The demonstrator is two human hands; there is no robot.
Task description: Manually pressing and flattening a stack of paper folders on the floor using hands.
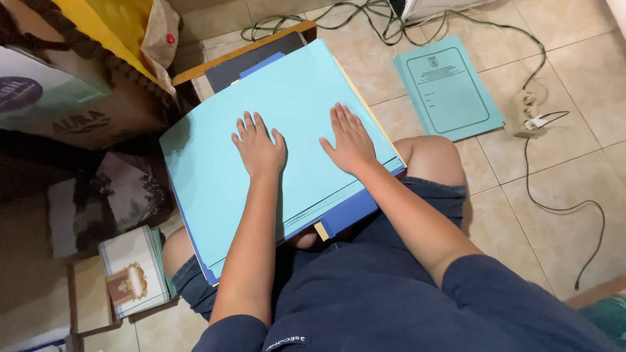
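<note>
Left hand [259,146] open, flat, palm down on light blue folder stack [215,176]. Right hand [352,140] same: open, fingers spread, pressing flat on top sheet, gripping nothing. Stack resting across lap and knees, directly beneath both palms; long axis running diagonally, from low and outward of left hand to up and past right hand's fingertips. Both in contact, so neither nearer; left sits closer to stack's middle, right closer to its far-side edge. Darker blue folder [349,212] and a yellowish sheet edge [321,230] poking out under the stack, just behind right wrist. Dark board on a wooden-edged tray [257,55] beyond fingertips of left hand, partly covered by stack. Second teal folder pile [450,88] on tiled floor [574,72], well outward of right hand, apart from the lap stack. Cable and plug [535,120] farther out that side. Small booklet stack [135,270] with ornate cover on floor, outward of left elbow. Cardboard box [72,98] beyond left hand, outward.
</note>
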